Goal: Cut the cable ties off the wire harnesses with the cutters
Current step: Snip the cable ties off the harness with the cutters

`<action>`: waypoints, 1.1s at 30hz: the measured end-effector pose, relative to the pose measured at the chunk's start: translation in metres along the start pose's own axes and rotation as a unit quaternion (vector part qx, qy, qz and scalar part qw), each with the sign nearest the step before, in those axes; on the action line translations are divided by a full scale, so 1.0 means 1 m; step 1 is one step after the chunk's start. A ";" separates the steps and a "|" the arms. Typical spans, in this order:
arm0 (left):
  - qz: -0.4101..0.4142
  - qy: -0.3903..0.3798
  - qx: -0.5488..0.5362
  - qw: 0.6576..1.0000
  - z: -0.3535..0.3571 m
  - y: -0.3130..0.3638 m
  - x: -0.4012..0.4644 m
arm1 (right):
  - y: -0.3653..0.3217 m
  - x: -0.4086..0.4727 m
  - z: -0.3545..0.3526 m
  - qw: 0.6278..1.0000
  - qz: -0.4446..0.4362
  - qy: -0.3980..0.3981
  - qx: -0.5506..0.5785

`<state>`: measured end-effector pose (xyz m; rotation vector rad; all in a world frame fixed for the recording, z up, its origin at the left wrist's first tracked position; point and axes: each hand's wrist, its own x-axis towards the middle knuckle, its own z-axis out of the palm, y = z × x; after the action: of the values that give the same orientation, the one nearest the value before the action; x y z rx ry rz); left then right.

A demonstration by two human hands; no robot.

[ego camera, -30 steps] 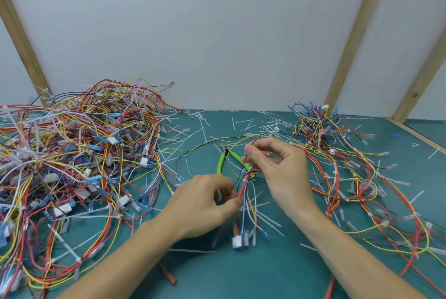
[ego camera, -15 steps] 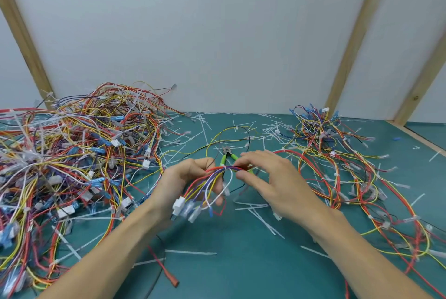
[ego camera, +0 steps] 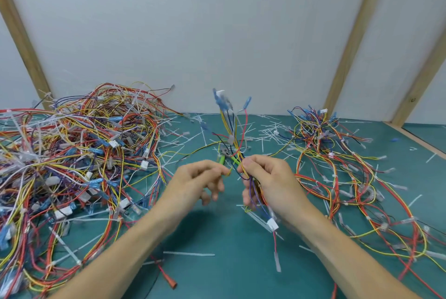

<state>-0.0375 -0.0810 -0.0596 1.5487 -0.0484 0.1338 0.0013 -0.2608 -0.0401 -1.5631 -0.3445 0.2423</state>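
My right hand [ego camera: 270, 185] grips a wire harness [ego camera: 233, 129] and holds it upright over the green mat. Its blue terminals are blurred at the top and a white connector [ego camera: 272, 223] hangs below my palm. My left hand [ego camera: 195, 182] hovers just left of it with fingers loosely curled and nothing held; its index tip is close to the wires. The green-handled cutters [ego camera: 223, 157] lie on the mat right behind both hands, partly hidden by the fingers and the wires.
A large tangled heap of harnesses [ego camera: 72, 165] fills the left of the mat [ego camera: 217, 274]. A flatter spread of harnesses [ego camera: 350, 178] lies on the right. Cut white ties [ego camera: 188, 254] are scattered about. A white wall with wooden battens stands behind.
The harness passed from my left hand to my right and swung from lying across to standing upright. My left hand has let go and its fingers have loosened.
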 end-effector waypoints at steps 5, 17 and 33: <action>0.097 0.033 0.023 0.995 0.019 0.004 -0.009 | -0.006 -0.003 0.003 0.991 0.068 -0.012 0.112; 0.144 -0.065 0.126 0.979 0.026 -0.005 -0.011 | -0.012 -0.013 0.015 0.985 0.058 -0.010 0.160; 0.057 0.102 -0.210 0.971 -0.017 0.035 0.003 | -0.007 -0.006 -0.030 0.922 -0.081 -0.113 -0.362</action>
<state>-0.0393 -0.0634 -0.0248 1.1024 -0.0027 0.3513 0.0064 -0.2907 -0.0324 -2.2263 -0.8087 0.1718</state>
